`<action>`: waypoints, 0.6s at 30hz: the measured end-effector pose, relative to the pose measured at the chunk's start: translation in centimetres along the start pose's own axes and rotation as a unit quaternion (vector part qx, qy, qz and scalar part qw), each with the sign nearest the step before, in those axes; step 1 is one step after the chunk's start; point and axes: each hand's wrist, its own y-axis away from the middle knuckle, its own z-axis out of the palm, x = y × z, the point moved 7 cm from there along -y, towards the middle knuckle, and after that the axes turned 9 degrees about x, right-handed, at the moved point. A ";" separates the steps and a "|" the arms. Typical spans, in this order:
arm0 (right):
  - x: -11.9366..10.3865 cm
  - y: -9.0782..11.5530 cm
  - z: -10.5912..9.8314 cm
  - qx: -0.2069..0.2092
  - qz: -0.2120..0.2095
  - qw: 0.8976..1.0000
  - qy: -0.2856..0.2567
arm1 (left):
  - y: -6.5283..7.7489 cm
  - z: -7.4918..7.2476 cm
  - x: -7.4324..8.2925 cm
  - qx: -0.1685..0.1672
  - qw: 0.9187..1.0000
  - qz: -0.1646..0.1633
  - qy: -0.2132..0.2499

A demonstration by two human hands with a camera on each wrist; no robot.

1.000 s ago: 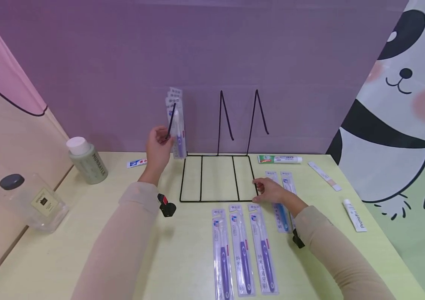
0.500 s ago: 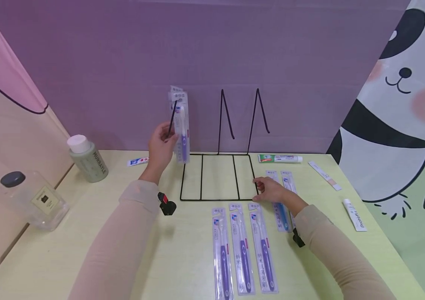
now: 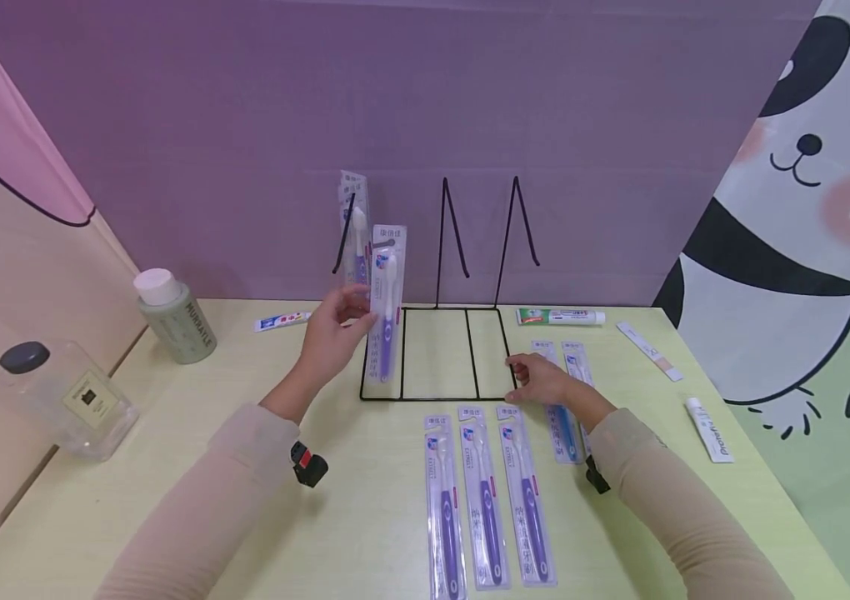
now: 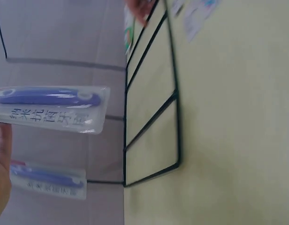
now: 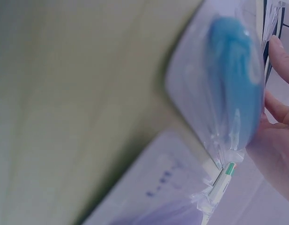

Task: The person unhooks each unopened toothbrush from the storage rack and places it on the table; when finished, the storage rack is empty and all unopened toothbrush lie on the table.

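In the head view my left hand (image 3: pixel 331 333) pinches the side of a packaged purple toothbrush (image 3: pixel 387 300), held upright in front of a black wire display rack (image 3: pixel 440 401). The pack's lower part fills the left of the left wrist view. Behind it, more packaged toothbrushes (image 3: pixel 353 187) hang on the rack's left hook (image 3: pixel 342 242); the other two hooks (image 3: pixel 455 229) bear nothing. My right hand (image 3: pixel 541 383) grips the right side of the rack's base near its front corner. A blue toothbrush pack (image 5: pixel 233 84) lies under that wrist.
Three purple toothbrush packs (image 3: pixel 488 508) lie in front of the rack. Toothpaste tubes (image 3: pixel 560 317) and a slim white packet (image 3: pixel 648 352) lie right and behind. A green bottle (image 3: pixel 176 317) and a clear bottle (image 3: pixel 72 404) stand at left. A purple backdrop rises behind.
My left hand has drawn the front toothbrush pack off the left hook and moved it down and right, towards me. The right hand stays on the rack.
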 end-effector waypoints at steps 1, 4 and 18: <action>0.0 0.0 0.0 -0.001 0.001 1.000 0.002 | 0.7 -0.1 -0.1 -0.008 1.000 -0.017 -0.004; 0.0 0.0 0.0 -0.005 0.003 1.000 0.000 | 2.6 -0.3 -1.4 -0.031 0.996 -0.078 0.009; -0.2 0.0 0.0 -0.007 -0.003 1.000 0.010 | 14.3 0.4 -7.3 -0.125 0.928 -0.340 0.083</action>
